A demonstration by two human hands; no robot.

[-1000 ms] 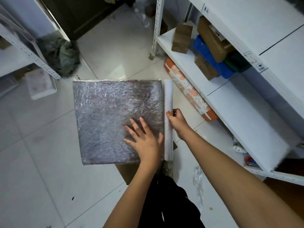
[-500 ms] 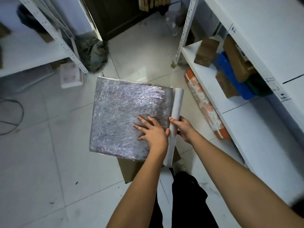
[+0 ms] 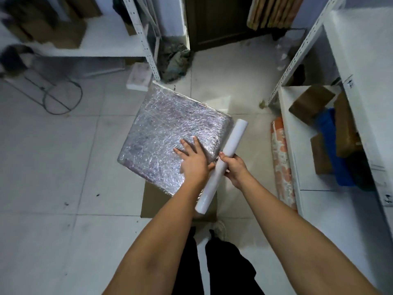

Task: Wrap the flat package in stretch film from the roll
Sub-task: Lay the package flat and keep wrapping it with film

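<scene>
Flat package [image 3: 170, 137] on brown box [image 3: 155, 199] above floor, already shiny with film. Left hand [image 3: 194, 162] flat on top, fingers spread, pressing. Right hand [image 3: 234, 169] gripping roll [image 3: 225, 158] mid-length, fingers curled round it, at package's right edge. Looks stiff, light, slippery; best held by edges.

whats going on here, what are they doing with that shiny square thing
A person is wrapping a flat package in stretch film. The left hand lies flat on top of the package, fingers spread, pressing it down. The right hand grips the white roll around its middle, right beside the package's right edge. The top of the package is already covered in crinkly film. It sits on a cardboard box on the floor.
</scene>
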